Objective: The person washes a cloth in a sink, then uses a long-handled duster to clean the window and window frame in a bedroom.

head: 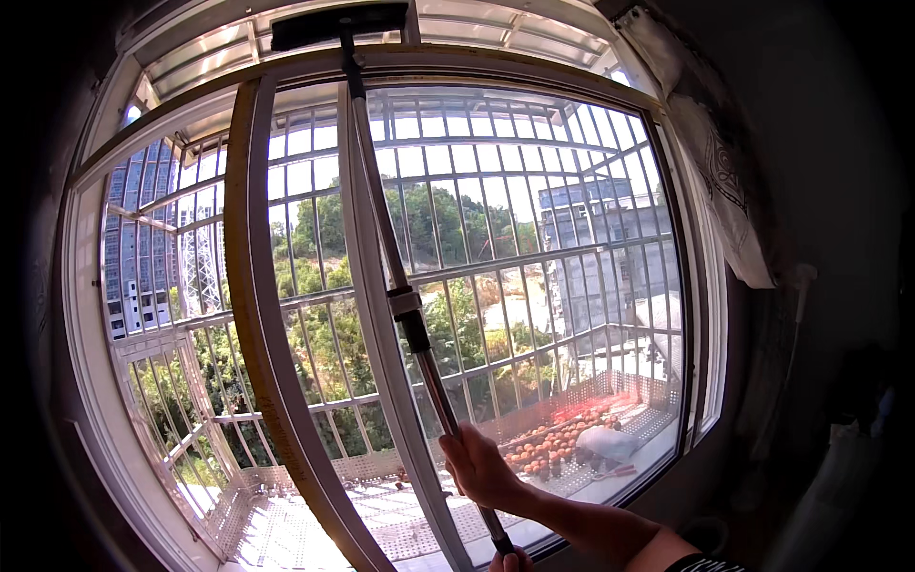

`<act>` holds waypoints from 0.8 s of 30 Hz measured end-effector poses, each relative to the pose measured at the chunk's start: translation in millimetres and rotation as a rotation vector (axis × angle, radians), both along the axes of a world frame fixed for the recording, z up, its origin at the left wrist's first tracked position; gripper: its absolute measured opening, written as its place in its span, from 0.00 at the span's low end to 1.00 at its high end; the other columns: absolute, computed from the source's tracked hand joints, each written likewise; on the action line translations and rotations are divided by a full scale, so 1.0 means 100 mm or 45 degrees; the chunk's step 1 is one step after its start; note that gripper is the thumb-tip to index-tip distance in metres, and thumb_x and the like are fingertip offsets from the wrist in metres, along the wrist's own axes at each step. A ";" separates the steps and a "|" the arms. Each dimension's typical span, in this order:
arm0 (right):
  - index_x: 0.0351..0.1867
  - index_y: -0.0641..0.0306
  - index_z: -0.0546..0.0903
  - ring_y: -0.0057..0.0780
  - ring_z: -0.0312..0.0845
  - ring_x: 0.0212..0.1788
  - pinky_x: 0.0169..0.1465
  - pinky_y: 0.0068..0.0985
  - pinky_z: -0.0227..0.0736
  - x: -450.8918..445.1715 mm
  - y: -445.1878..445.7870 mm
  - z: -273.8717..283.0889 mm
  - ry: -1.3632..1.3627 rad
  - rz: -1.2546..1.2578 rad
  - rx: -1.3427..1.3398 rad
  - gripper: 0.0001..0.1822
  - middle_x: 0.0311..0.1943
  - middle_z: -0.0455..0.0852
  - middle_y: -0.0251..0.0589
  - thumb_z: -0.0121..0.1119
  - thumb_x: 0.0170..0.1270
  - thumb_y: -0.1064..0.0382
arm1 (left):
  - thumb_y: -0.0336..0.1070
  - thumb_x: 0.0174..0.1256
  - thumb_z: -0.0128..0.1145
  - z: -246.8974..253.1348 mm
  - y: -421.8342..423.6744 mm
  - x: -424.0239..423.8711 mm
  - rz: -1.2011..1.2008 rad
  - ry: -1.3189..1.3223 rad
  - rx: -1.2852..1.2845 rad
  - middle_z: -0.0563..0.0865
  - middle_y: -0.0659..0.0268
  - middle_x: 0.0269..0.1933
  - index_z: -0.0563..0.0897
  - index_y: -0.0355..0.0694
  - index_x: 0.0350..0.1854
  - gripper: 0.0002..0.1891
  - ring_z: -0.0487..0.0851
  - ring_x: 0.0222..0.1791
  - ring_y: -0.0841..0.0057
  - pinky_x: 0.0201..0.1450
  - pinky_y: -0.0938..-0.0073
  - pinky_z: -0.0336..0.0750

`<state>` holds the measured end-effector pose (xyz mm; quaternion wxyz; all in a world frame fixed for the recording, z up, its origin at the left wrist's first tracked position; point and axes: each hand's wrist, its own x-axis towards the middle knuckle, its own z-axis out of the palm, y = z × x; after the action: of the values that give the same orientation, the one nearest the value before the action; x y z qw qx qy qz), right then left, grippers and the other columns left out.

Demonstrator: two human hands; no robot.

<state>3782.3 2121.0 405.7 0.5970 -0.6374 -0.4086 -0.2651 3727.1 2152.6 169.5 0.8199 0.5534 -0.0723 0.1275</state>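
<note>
A telescopic metal pole [437, 393] slants up across the window, with a wide dark cleaning head [339, 25] at its top, level with the upper window frame. My right hand [477, 466] is closed around the lower part of the pole, its forearm reaching in from the lower right. Below it, at the bottom edge, my left hand [513, 560] grips the pole's dark end; most of that hand is cut off by the picture's edge. A collar [406, 300] joins the pole's sections midway. Behind the pole stands the sliding window's glass pane [515, 300]. Whether the head touches the upper surface, I cannot tell.
Yellowish window upright [250, 286] stands left of the pole. Outside, a metal security cage [500, 264] encloses a perforated ledge holding many round orange-brown items [543, 447] and a pale bundle [606, 443]. A patterned curtain [715, 171] hangs at the right.
</note>
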 end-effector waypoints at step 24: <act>0.31 0.65 0.66 0.21 0.66 0.15 0.18 0.24 0.61 -0.35 -1.31 -0.43 0.129 -0.049 0.142 0.09 0.14 0.66 0.34 0.47 0.67 0.63 | 0.53 0.66 0.44 -0.18 -1.15 -0.28 -0.061 -0.020 -0.028 0.70 0.71 0.18 0.73 0.41 0.34 0.18 0.63 0.12 0.84 0.14 0.83 0.55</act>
<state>3747.3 1990.3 362.4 0.6462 -0.6235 -0.3503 -0.2663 3698.9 2038.1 151.7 0.8283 0.5413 -0.0908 0.1129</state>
